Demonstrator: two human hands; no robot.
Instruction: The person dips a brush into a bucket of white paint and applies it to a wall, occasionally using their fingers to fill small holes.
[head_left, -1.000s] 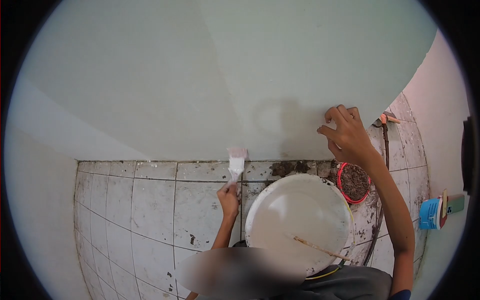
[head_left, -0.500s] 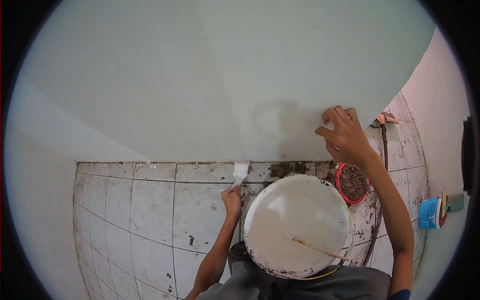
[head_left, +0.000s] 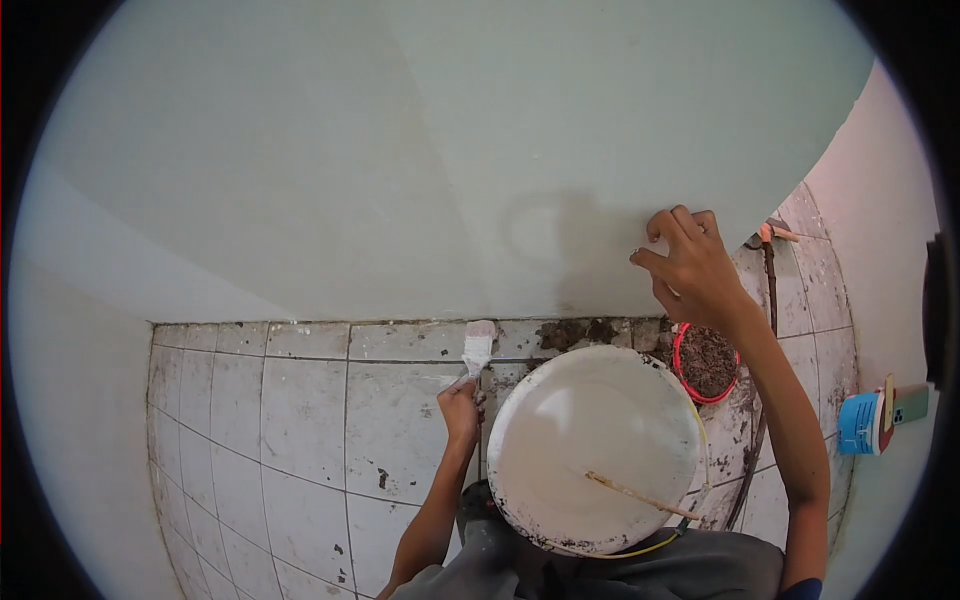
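Note:
My left hand (head_left: 461, 411) is closed round the handle of a paintbrush (head_left: 479, 345), whose white-coated bristles point at the foot of the pale wall (head_left: 300, 200). Beside it, a white bucket (head_left: 515, 520) of whitish liquid stands in front of my legs. A thin stick (head_left: 635, 495) lies in the bucket, reaching to its rim. My right hand (head_left: 690, 265) rests against the wall with fingers bent and apart, holding nothing. Just below that hand is a small red-rimmed container (head_left: 706, 362) filled with brown crumbly material.
White floor tiles (head_left: 300, 420) are spotted with dirt and paint. Dark debris (head_left: 578, 335) lies along the wall's base. A hose-like dark line (head_left: 765, 400) runs down the right side. Farther right are a blue tub (head_left: 858, 425) and a green object (head_left: 910, 405) by another wall.
The paintbrush has drawn slightly back from the wall's foot, and my left hand has shifted a little down with it. My right hand has stayed nearly in place.

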